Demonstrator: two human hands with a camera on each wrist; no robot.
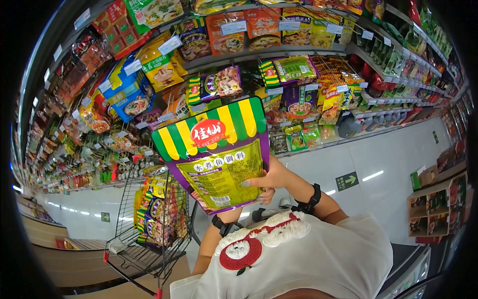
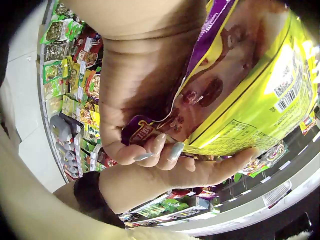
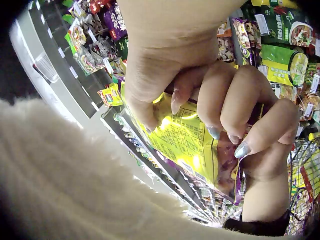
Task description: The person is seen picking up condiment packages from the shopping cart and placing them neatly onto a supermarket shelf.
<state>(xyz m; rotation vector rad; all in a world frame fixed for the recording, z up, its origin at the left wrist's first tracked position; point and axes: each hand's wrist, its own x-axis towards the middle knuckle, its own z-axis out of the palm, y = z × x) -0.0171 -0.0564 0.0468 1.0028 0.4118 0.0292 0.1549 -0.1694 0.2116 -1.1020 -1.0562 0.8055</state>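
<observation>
Both hands hold a seasoning packet (image 1: 219, 154) up in front of the chest. It has green and yellow stripes at the top, purple edges and a yellow-green printed panel with a barcode. In the head view my right hand (image 1: 266, 180) grips its lower right side, the thumb lying across the printed face. My left hand (image 2: 117, 112) is mostly hidden behind the packet in the head view. The right wrist view shows the left hand (image 3: 272, 132) at the packet's lower corner, its fingers curled there close to the right hand's curled fingers.
Left of the body stands a wire shopping cart (image 1: 117, 219) holding several similar striped packets (image 1: 154, 214). Shelves (image 1: 308, 52) of bagged seasonings curve around the front. On the right, a cardboard display (image 1: 433, 209) stands on the pale floor (image 1: 318, 164).
</observation>
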